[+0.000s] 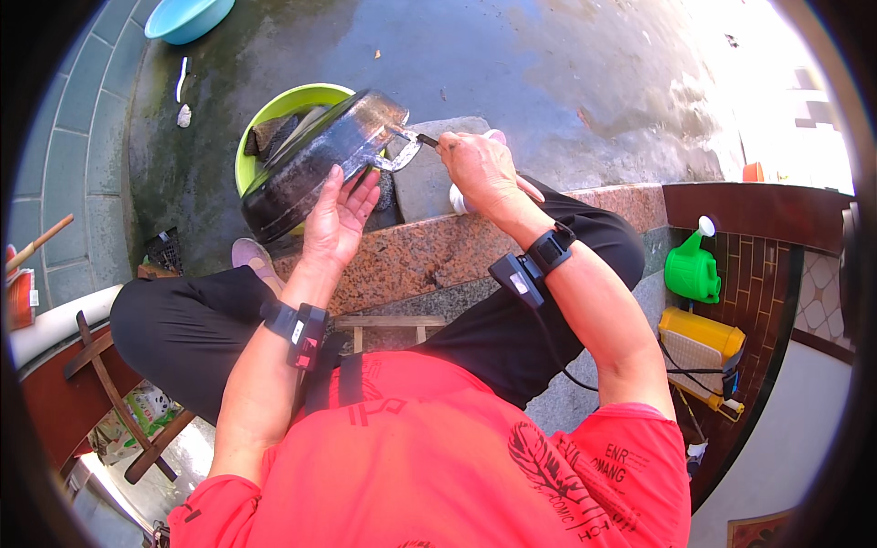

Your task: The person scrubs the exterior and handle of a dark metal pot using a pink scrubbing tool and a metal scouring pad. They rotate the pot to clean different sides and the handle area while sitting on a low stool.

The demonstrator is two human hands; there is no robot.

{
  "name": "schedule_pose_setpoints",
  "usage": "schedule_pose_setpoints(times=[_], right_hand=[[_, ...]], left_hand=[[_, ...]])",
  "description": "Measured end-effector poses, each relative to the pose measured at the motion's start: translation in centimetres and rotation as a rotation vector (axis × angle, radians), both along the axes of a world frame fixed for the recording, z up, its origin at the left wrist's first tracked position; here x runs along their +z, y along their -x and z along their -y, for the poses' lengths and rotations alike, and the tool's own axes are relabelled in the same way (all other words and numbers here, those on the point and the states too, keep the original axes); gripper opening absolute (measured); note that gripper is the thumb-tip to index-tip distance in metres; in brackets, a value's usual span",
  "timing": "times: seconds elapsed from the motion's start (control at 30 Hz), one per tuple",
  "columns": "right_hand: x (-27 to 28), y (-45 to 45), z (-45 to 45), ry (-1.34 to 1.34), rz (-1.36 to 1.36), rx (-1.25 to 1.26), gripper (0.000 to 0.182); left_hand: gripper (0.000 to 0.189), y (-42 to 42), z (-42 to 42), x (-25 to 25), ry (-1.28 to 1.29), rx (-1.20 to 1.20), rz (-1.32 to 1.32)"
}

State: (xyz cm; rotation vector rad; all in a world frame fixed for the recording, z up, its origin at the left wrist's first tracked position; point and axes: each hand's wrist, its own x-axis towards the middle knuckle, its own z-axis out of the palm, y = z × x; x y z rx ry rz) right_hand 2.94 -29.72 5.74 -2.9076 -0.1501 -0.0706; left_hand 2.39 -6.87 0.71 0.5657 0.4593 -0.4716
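Observation:
A blackened metal pot (pixel 308 161) with a pale metal loop handle (pixel 404 154) is tilted on its side over a lime-green basin (pixel 248 130). My left hand (pixel 336 222) cups the near side of the pot, palm up, its thumb against the wall and its fingers spread below the handle. In my right hand (pixel 476 164) is a narrow dark tool (pixel 426 140), its tip at the loop handle. The fist hides most of the tool, so its kind is unclear. Dark stones or blocks (pixel 270 137) lie inside the basin, partly covered by the pot.
A stone slab (pixel 431 192) lies beside the basin, before a granite step edge (pixel 425 257). Farther left on the wet concrete are a white-handled brush (pixel 182 79), a pale lump (pixel 183 116) and a blue basin (pixel 188 20). A green watering can (pixel 692 267) is at right.

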Motion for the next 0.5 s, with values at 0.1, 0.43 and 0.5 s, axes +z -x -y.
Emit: schedule_pose_setpoints(times=[0.1,0.43,0.5], right_hand=[[0.7,0.4,-0.9,0.057,-0.061,0.044,0.012],[2.4,2.1,-2.5,0.003,-0.074,0.081,0.009],[2.5,2.6,-3.1,-0.007,-0.115,0.107,0.009]], left_hand=[[0.041,0.0,-0.2,0.0,-0.009,0.009,-0.001],[0.038,0.0,0.1,0.2,-0.017,0.003,0.000],[0.038,0.0,0.0,0.3,-0.027,-0.001,0.009]])
